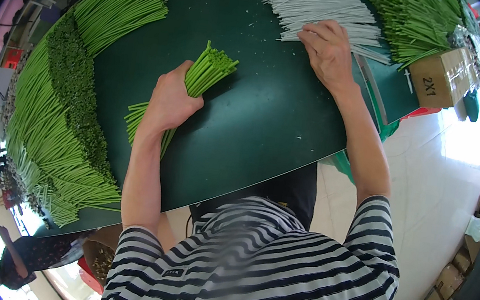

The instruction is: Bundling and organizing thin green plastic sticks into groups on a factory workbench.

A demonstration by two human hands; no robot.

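Observation:
My left hand [176,97] is wrapped round a bundle of thin green stems [211,68], held tilted above the dark green tabletop. The stems' cut ends fan out above my fist, and more stalks show below and left of it. Over at the far right, my right hand [328,53] is at the near edge of a loose pile of thin white sticks [323,10]. Its fingers are bent and drawn together at the tips. Whatever lies between those fingertips is too small to make out.
Long rows of green stems [46,120] with dark leafy heads [75,76] line the table's left side. Another green heap [411,21] lies at the far right, beside a cardboard box [445,79]. Another person [29,259] is at the lower left.

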